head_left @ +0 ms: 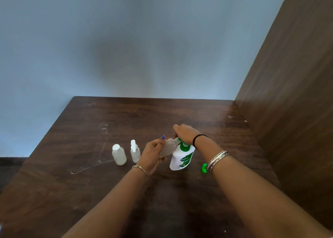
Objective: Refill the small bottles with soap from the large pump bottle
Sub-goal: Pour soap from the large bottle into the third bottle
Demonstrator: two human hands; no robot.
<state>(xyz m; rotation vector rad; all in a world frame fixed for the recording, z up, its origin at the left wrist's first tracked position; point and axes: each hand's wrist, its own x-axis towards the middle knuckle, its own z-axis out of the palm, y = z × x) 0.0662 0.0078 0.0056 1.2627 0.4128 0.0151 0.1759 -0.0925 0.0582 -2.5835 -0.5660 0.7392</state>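
The large white pump bottle with a green collar and label stands near the middle of the brown table. My right hand rests on top of its green pump head, fingers bent over it. My left hand grips a small translucent bottle, tilted with its mouth up against the pump spout. Two more small bottles stand to the left: a capped one and a spray-topped one.
A green cap lies on the table just right of the pump bottle, partly behind my right wrist. A brown wooden panel walls off the right side. A blue-grey wall rises behind the table's far edge.
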